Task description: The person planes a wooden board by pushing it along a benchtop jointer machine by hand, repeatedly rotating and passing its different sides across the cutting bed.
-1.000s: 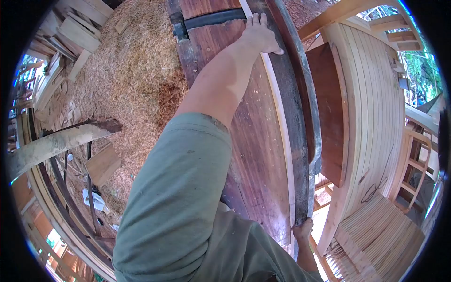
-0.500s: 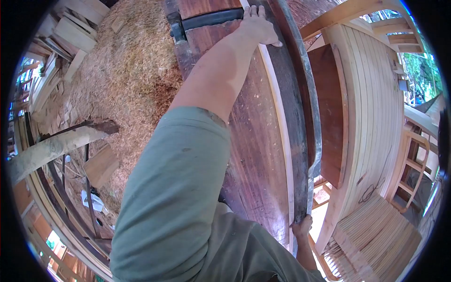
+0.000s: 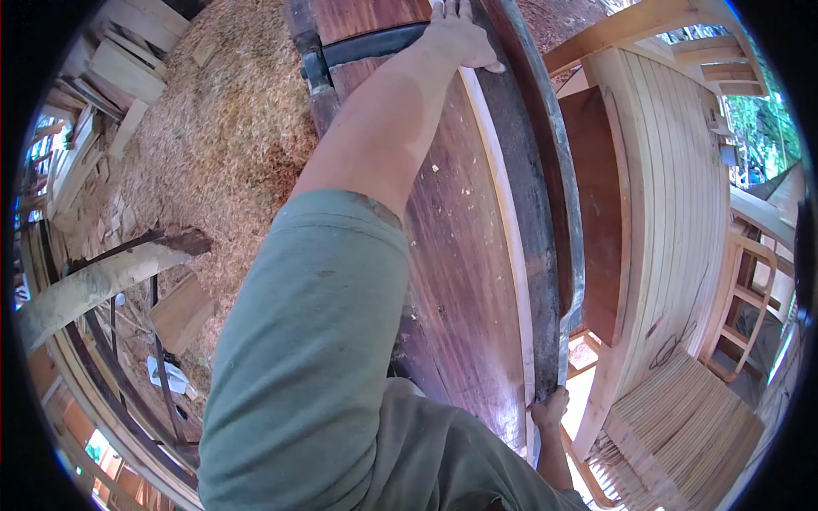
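Observation:
My left hand (image 3: 460,38) is stretched far forward, palm down with fingers spread. It lies on a long wooden board (image 3: 538,298) that has a dark face and a pale edge. At the board's near end, low on the right, the fingers of my right hand (image 3: 550,409) are curled round it; part of the grip is hidden. The board lies along a reddish-brown machine table (image 3: 464,281), beside a raised metal-edged fence (image 3: 573,204). Left of my left hand, a black bar (image 3: 375,44) crosses the table.
Wood shavings (image 3: 247,102) cover the ground on the left, near a pale curved log (image 3: 111,277) and offcuts (image 3: 128,68). Right of the fence stand a brown panel (image 3: 592,213), pale slatted boards (image 3: 677,196) and a stack of thin strips (image 3: 682,430).
My left hand has slid slightly forward relative to the black bar. The view has shifted a little; my right hand stays at the board's near end.

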Motion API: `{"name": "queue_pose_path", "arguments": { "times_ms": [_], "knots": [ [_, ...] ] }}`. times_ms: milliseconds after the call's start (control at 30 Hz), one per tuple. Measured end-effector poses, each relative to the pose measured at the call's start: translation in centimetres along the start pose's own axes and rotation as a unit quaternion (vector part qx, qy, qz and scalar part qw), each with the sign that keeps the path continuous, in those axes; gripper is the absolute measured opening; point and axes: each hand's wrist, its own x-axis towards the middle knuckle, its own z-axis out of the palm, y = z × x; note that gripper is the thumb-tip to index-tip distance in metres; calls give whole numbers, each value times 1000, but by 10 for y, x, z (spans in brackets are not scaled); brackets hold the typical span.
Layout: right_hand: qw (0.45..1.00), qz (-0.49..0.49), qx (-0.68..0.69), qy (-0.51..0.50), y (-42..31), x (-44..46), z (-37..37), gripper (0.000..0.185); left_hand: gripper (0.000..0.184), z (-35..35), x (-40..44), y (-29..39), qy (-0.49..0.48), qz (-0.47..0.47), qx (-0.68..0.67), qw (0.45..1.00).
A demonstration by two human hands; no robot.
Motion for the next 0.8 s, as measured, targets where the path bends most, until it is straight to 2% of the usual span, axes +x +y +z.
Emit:
{"name": "queue_pose_path", "arguments": {
  "times_ms": [300,367,400,467,800],
  "knots": [
    [998,-32,17,42,-28,14,-6,75,85,-11,37,-30,-5,-17,2,1000],
    [999,-23,-23,38,-34,17,-7,91,86,-18,39,-36,-4,-14,-1,1000],
    [999,-21,-22,40,-37,18,-7,91,87,-20,41,-39,-5,-13,-4,1000],
    [999,-29,17,42,-48,20,-12,78,88,-17,52,-47,-1,-19,-6,1000],
    [999,-11,6,39,-98,24,-36,83,91,-30,83,-76,-4,-36,-21,999]
  ]
}}
